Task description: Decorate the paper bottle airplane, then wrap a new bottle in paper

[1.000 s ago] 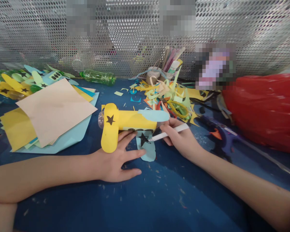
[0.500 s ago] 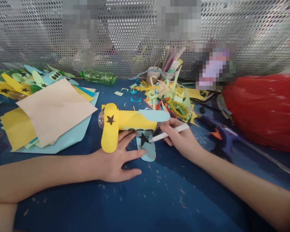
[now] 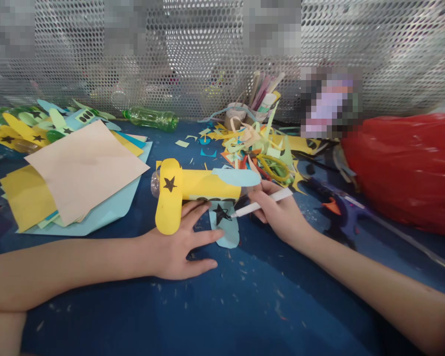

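A toy plane (image 3: 211, 184), made from a bottle wrapped in yellow paper, lies on its side on the blue table. Its light blue wing (image 3: 228, 232) rests flat and bears a black star (image 3: 219, 214). A second black star marks the yellow paper piece at the plane's left end. My left hand (image 3: 185, 242) lies with fingers spread, one fingertip touching the blue wing and others partly under the plane. Between the fingers of my right hand (image 3: 278, 212) is a white marker (image 3: 263, 201), its tip at the star's right edge.
Coloured paper sheets (image 3: 87, 173) are stacked at left, with more paper-covered bottles (image 3: 29, 131) behind. A green bottle (image 3: 152, 119) lies at the back. Paper scraps (image 3: 259, 141) and yellow-handled scissors (image 3: 272, 168) sit beyond my right hand. A glue gun (image 3: 344, 207) lies near a red bag (image 3: 408, 170).
My right hand and the marker have shifted very slightly to the right. The plane and my left hand have stayed in place.
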The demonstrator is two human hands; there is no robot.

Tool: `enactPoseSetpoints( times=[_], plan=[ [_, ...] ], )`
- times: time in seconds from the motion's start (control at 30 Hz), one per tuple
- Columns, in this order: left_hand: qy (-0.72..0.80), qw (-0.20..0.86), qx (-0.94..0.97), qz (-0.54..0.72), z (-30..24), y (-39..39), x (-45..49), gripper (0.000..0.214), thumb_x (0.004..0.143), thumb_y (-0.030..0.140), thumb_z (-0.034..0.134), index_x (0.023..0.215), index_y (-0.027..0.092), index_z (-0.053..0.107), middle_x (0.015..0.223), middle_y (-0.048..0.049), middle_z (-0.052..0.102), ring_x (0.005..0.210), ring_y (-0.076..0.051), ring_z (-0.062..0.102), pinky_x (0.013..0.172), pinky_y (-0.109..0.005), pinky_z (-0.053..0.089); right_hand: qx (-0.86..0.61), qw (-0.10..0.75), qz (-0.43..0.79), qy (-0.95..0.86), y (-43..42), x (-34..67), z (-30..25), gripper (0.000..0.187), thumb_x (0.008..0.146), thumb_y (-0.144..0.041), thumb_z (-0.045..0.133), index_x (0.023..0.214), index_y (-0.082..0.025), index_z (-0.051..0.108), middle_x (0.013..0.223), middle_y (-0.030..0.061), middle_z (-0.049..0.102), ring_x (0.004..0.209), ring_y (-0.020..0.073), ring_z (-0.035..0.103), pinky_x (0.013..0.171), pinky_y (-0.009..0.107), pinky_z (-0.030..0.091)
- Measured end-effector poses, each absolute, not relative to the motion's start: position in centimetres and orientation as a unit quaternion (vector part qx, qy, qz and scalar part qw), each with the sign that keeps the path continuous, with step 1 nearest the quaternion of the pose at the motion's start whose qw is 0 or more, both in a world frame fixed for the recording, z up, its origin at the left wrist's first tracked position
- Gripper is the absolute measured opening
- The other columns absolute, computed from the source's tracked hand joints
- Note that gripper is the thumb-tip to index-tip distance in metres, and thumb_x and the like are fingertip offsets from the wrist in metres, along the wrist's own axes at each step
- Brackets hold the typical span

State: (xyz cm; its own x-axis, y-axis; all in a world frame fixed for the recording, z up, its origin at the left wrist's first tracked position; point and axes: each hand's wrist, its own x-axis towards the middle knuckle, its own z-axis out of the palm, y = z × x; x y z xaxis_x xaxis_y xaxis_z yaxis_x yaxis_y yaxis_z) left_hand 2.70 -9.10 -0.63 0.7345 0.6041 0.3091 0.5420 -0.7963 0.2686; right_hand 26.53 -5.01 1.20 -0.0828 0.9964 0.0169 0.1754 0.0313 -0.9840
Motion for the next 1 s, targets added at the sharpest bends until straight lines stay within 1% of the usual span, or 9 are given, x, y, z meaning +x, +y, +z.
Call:
enactPoseSetpoints(
  times=[0.33,0.73,1.0],
  plan=[
    [0.305,0.079,0.929,0.194,-0.65,-9.15,2.62,0.049,0.086,0.052,0.059,0.128,0.027,0.061,0.152,-0.0152,0.031,0.136,-0.04,0.034,0.109,-0.059,0.032,-0.516,0.428,0.466,-0.578,-5.1,26.56,1.23,0.026,0.081,-0.014,0.05,0.058,-0.022,0.039,0.033,-0.0091,0.039,0.031,0.0043,0.032,0.035,0.019,0.021],
    [0.31,0.083,0.927,0.193,-0.68,-9.16,2.67,0.05,0.085,0.053,0.06,0.128,0.028,0.06,0.153,-0.0137,0.031,0.135,-0.041,0.034,0.108,-0.06,0.033,-0.508,0.434,0.471,-0.576,-5.02,26.53,1.2,0.027,0.078,-0.013,0.05,0.057,-0.022,0.037,0.033,-0.0091,0.037,0.03,0.0047,0.031,0.035,0.02,0.02],
    [0.306,0.08,0.927,0.199,-0.75,-9.11,2.63,0.05,0.085,0.053,0.059,0.128,0.028,0.061,0.152,-0.0146,0.032,0.136,-0.04,0.034,0.109,-0.059,0.033,-0.51,0.436,0.468,-0.575,-4.95,26.51,1.12,0.026,0.077,-0.014,0.05,0.056,-0.022,0.037,0.033,-0.009,0.036,0.03,0.0046,0.031,0.034,0.019,0.02]
  ],
)
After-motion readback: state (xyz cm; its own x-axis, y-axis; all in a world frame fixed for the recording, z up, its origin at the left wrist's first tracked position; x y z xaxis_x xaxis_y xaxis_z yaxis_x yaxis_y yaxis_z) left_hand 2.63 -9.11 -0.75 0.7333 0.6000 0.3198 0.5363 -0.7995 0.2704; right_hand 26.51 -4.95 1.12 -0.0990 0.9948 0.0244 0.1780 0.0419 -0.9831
